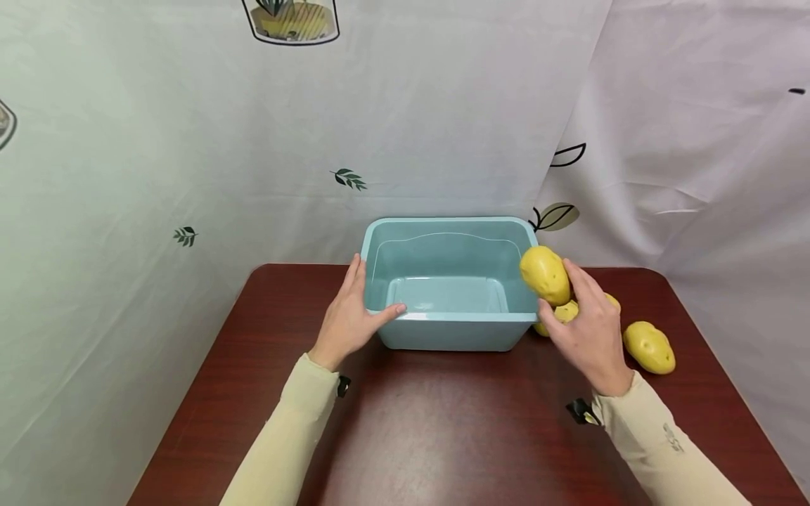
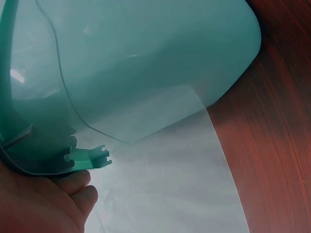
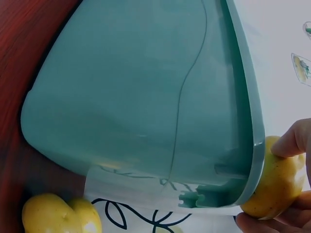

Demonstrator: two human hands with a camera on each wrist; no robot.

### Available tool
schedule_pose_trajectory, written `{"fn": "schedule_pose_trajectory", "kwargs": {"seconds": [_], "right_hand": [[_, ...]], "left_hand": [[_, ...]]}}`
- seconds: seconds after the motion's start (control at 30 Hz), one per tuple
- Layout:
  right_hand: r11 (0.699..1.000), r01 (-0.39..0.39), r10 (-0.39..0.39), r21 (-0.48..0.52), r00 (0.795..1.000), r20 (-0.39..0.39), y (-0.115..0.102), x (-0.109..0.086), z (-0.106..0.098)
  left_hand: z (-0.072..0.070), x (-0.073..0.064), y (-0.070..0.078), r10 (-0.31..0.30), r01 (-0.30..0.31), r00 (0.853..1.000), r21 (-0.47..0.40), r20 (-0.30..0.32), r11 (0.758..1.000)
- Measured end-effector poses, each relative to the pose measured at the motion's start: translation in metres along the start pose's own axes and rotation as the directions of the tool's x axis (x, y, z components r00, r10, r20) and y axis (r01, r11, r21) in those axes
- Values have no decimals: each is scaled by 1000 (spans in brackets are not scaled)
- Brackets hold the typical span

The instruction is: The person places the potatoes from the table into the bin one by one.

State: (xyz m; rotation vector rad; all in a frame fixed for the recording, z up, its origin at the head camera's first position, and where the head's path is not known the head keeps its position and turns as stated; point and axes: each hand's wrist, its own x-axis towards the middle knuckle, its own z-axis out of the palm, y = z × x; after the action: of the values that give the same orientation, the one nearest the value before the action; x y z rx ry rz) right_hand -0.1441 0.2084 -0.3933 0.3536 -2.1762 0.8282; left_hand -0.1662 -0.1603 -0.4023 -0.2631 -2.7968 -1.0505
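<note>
Holding a yellow potato (image 1: 544, 274) in the right hand (image 1: 590, 330) at the right rim of a light-blue plastic bin (image 1: 449, 333), resting the left hand (image 1: 349, 316) against its left front corner, working over a reddish-brown table (image 1: 443, 429) near a loose potato (image 1: 649, 348) farther right.

Setting: a screened-off indoor nook; whether home, lab or office cannot be told.
Table (image 1: 436, 436): dark red wood grain, rounded far corners, glossy top catching light.
Cloth (image 1: 443, 105): pale, wrinkled sheets hang beyond the table's far edge and to its left and right, one overlapping another at far right.
Leaf prints (image 1: 348, 179): dark sprigs on the fabric, with a planted-jar motif (image 1: 294, 21) left of centre.
</note>
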Motion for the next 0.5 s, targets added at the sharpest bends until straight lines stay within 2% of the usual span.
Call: {"fn": "schedule_pose_trajectory", "kwargs": {"seconds": [0.5], "right_hand": [[1000, 3, -5, 31, 998, 58, -8, 7, 13]], "left_hand": [[0, 0, 0, 1, -1, 1000, 13, -3, 1000]]}}
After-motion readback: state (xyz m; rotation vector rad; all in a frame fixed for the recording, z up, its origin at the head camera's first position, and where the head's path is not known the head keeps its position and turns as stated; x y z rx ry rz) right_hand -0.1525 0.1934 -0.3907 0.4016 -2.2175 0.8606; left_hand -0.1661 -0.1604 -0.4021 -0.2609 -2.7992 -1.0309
